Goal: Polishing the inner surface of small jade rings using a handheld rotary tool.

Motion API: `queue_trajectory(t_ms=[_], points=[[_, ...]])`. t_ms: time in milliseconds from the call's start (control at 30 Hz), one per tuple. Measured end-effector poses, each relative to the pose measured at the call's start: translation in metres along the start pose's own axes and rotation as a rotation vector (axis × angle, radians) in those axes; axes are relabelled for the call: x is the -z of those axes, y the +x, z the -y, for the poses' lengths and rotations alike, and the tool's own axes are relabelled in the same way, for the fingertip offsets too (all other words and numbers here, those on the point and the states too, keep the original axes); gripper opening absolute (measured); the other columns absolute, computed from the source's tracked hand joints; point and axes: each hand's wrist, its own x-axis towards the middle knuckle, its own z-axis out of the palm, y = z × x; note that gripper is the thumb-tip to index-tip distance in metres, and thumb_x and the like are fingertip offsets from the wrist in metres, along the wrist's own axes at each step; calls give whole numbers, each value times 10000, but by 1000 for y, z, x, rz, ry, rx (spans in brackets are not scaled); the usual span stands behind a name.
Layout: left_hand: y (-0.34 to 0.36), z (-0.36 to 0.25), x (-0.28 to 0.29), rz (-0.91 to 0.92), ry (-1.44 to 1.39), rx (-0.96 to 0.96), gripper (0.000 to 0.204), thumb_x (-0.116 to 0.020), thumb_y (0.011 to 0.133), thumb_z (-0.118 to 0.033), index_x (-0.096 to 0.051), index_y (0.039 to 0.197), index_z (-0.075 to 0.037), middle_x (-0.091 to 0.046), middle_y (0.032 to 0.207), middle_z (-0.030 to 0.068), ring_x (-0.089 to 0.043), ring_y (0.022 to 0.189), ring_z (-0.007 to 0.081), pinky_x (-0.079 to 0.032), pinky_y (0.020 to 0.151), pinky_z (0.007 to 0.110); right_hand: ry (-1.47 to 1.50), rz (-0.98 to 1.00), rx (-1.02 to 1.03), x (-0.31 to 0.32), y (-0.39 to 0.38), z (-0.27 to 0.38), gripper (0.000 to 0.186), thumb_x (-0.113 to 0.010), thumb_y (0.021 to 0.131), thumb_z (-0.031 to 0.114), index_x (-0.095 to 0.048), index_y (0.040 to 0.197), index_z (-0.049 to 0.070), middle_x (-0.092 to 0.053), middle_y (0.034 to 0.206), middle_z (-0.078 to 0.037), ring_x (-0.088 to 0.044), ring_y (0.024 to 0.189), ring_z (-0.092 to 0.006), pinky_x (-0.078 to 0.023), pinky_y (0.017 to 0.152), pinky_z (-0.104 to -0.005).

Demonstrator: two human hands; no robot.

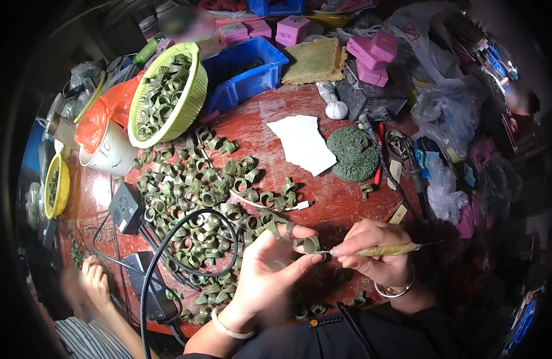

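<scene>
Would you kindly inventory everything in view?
Rings: many, green, mostly left of centre
Basket: one, lime, upper left
Bowl: one, yellow, far left
Bucket: one, white, left
Bag: one, orange, at bucket's mouth
Bins: two, blue, top centre
Blocks: several, pink, top and right
Pad: one, brown, top centre
Sheet: one, white, centre
Lump: one, green, beside sheet
Plastic bags: several, clear, right
Devices: two, black, left
Cables: several, black, left
Table: one, red, underneath
Tool: one, yellow, lower centre
Co-worker's hand: one, lower left
Left hand: one, lower centre
Right hand: one, right of centre
</scene>
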Motion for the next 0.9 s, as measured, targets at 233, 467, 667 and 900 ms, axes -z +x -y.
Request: queue_trajectory(t_ms=[233, 467, 667, 900], points=[[2, 1, -1, 4, -60, 29, 307, -604, 809, 166, -544, 1065, 8, -573, 1134, 106, -614, 938, 160, -543, 838, 315, -203, -112, 112, -2, 0, 3, 182, -693, 814, 27, -671, 990, -14, -670, 793, -86, -612, 630, -148, -478, 559, -252], [-2, -6, -3, -55, -6, 110, 324, -679, 783, 102, -581, 1075, 2, -645, 957, 48, -618, 840, 102, -515, 784, 258, -940, -656, -148, 71, -10, -11, 156, -650, 875, 100, -626, 1014, 34, -624, 732, -108, -603, 639, -201, -471, 590, -309], [-5, -3, -5, -48, -164, 87, 148, -602, 867, -7, -558, 1004, -44, -640, 900, 70, -633, 771, 126, -412, 506, 168, -1460, -506, -294, 123, -45, -40, 274, -719, 798, 145, -576, 1003, 35, -598, 841, -178, -589, 793, -354, -468, 668, -405], [0, -4, -6, -157, -199, 127, 181, -627, 867, -56, -565, 1037, -52, -636, 948, 50, -639, 798, 132, -446, 546, 162, -1057, -485, -169, 88, -24, -19, 220, -719, 799, 97, -615, 959, -12, -620, 819, -166, -606, 710, -327, -473, 643, -370]])
